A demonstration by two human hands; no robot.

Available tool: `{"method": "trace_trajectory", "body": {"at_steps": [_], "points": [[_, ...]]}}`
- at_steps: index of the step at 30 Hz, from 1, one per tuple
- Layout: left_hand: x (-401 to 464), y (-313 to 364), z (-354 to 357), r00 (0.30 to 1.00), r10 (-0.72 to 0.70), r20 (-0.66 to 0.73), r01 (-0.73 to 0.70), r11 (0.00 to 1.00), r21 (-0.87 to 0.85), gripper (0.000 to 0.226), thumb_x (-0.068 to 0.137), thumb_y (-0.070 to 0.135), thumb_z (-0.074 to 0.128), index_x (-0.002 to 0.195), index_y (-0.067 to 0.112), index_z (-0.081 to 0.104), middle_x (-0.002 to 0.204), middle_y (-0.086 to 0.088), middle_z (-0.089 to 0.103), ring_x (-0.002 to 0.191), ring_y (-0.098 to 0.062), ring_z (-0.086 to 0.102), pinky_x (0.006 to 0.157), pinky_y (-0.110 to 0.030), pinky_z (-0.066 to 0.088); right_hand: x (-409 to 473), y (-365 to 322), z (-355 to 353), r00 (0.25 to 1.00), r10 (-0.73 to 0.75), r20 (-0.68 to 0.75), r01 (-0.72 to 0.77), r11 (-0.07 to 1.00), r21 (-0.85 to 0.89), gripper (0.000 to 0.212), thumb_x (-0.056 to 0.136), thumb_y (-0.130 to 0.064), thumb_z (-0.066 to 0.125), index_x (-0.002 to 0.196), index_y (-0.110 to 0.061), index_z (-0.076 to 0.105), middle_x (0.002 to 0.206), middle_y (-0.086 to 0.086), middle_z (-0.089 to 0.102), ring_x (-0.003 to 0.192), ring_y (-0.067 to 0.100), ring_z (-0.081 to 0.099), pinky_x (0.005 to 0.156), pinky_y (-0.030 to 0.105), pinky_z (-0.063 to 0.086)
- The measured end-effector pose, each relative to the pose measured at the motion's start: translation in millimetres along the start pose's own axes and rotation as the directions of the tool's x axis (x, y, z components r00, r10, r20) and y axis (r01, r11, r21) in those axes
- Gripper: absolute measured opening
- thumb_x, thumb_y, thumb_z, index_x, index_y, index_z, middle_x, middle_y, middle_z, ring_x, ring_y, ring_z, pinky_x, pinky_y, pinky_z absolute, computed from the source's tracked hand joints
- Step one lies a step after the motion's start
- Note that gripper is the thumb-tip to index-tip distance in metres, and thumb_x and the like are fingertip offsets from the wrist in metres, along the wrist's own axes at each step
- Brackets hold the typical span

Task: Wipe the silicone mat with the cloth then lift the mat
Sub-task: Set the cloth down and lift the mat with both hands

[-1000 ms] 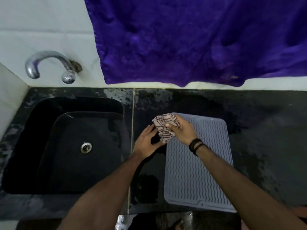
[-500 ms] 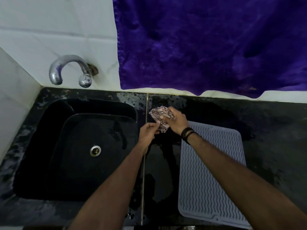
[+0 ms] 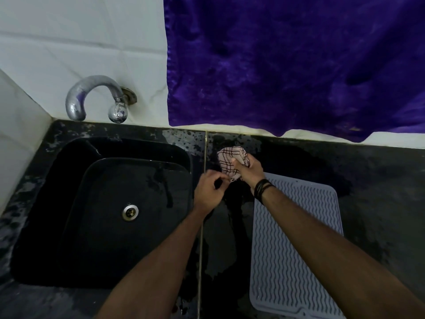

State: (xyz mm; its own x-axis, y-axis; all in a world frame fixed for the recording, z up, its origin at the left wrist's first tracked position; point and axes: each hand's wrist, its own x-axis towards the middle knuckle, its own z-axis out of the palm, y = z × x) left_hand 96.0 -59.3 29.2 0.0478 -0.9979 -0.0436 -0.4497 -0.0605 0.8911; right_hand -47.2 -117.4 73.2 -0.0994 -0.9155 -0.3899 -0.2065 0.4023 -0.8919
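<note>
A grey silicone mat with wavy ridges lies flat on the wet black counter, to the right of the sink. My right hand grips a bunched beige checked cloth just beyond the mat's far left corner, over the counter and off the mat. My left hand is beside it with curled fingers, and its fingertips pinch the cloth's lower corner. My right forearm crosses over the mat and hides part of it.
A black sink with a metal drain fills the left side. A chrome tap juts from the white tiled wall. A purple cloth hangs on the wall behind the counter.
My right hand has carried the cloth off the mat's far left corner to the counter behind it. My left hand followed and stays at the cloth's lower corner.
</note>
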Motion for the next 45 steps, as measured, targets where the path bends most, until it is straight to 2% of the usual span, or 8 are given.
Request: {"method": "trace_trajectory", "body": {"at_steps": [7,12,17,20,28,32,37,45], "points": [[-2,-15,2,0.952,-0.190,0.239,0.188,0.982,0.033,0.010,0.094,0.030,0.075,0.091,0.021,0.078,0.087,0.006,0.074,0.083,-0.010,0.068,0.082,-0.035,0.057,43,-44,4,0.980,-0.155,-0.123,0.104,0.934,-0.342,0.032,0.090,-0.031,0.063,0.119,-0.017,0.061,0.117,0.006,0.067,0.109,0.022,0.060,0.095,0.029,0.047],[10,-29,-7,0.942,-0.234,0.239,0.221,0.972,0.078,0.009,0.095,0.036,0.073,0.095,0.027,0.075,0.091,0.010,0.072,0.085,-0.006,0.066,0.078,-0.025,0.053,74,-71,23,0.853,-0.521,0.035,0.379,0.571,-0.728,0.040,0.087,-0.005,0.054,0.128,-0.009,0.056,0.123,0.015,0.060,0.115,0.033,0.054,0.096,0.039,0.046],[-3,-43,-6,0.946,-0.232,0.226,0.218,0.972,0.084,0.006,0.093,0.032,0.074,0.087,0.034,0.072,0.087,0.011,0.072,0.076,-0.004,0.062,0.077,-0.028,0.054,65,-7,53,0.955,0.012,0.298,0.285,0.259,-0.923,0.075,0.093,-0.020,0.045,0.156,-0.018,0.003,0.165,-0.001,-0.002,0.152,0.023,-0.001,0.119,0.057,0.012],[-13,-44,-8,0.942,-0.249,0.226,0.237,0.968,0.080,0.005,0.092,0.030,0.075,0.088,0.031,0.074,0.089,0.009,0.073,0.078,-0.006,0.062,0.080,-0.032,0.056,72,-19,50,0.939,0.075,0.335,0.315,0.199,-0.928,0.070,0.096,-0.026,0.040,0.156,-0.021,0.005,0.165,-0.004,-0.004,0.152,0.020,-0.004,0.120,0.058,0.005],[-32,-15,7,0.951,-0.206,0.229,0.182,0.976,0.122,0.007,0.098,0.022,0.070,0.091,0.023,0.073,0.095,0.001,0.076,0.093,-0.018,0.070,0.090,-0.039,0.056,15,5,-34,0.972,-0.179,0.155,0.230,0.562,-0.795,0.067,0.093,-0.018,0.051,0.153,-0.015,0.022,0.160,0.011,0.023,0.145,0.030,0.023,0.118,0.038,0.027],[-49,0,26,0.940,-0.254,0.227,0.215,0.959,0.182,0.006,0.096,0.023,0.069,0.092,0.027,0.072,0.096,0.002,0.075,0.097,-0.020,0.070,0.089,-0.037,0.056,-32,55,-121,0.971,-0.039,-0.234,-0.151,0.662,-0.734,0.059,0.095,-0.026,0.054,0.148,-0.009,0.033,0.151,0.016,0.037,0.138,0.033,0.036,0.113,0.044,0.035],[-77,20,58,0.886,-0.373,0.274,0.301,0.914,0.272,0.028,0.096,0.035,0.069,0.115,0.016,0.076,0.110,-0.003,0.075,0.112,-0.021,0.067,0.098,-0.030,0.051,-97,114,-219,0.742,0.158,-0.651,-0.567,0.667,-0.484,0.056,0.091,-0.023,0.059,0.137,0.001,0.038,0.143,0.024,0.039,0.133,0.039,0.038,0.108,0.050,0.037],[-107,60,106,0.815,-0.544,0.198,0.478,0.825,0.301,0.040,0.093,0.023,0.058,0.115,-0.007,0.070,0.133,-0.025,0.060,0.117,-0.038,0.062,0.095,-0.045,0.056,-129,142,-258,0.680,0.412,-0.606,-0.684,0.654,-0.322,0.072,0.090,-0.045,0.058,0.142,-0.002,0.034,0.147,0.018,0.037,0.136,0.035,0.036,0.112,0.046,0.034]]}}
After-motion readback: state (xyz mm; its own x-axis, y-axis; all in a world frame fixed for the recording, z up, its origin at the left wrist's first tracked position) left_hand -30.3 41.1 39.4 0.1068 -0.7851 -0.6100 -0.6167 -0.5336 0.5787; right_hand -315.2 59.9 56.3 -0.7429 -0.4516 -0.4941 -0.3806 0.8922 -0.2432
